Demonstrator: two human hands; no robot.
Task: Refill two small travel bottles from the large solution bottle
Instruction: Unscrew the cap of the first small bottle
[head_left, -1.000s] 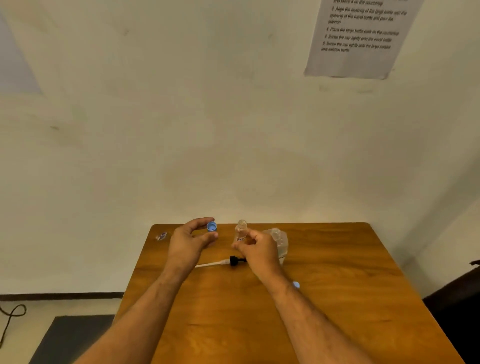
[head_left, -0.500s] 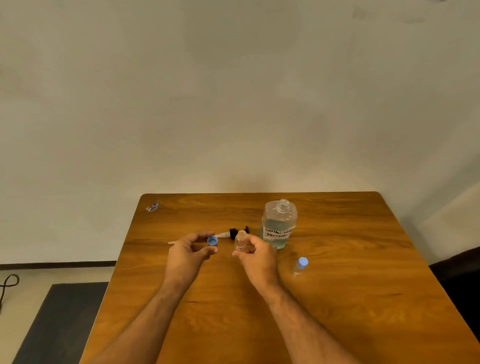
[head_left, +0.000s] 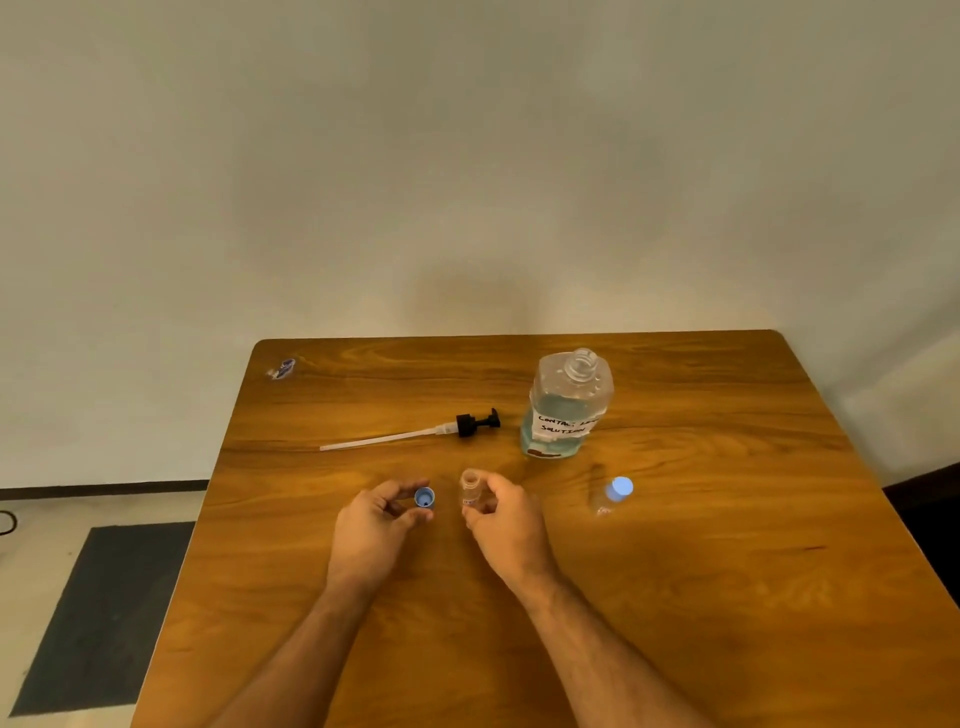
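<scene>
Both forearms extended; left hand (head_left: 374, 530) pinches blue cap (head_left: 424, 498), right hand (head_left: 506, 525) grips uncapped travel bottle (head_left: 470, 488).

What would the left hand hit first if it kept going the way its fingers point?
The left hand, pinching the blue cap, points right toward the open travel bottle in the right hand. That bottle looks first in line, though depth is uncertain.
</scene>
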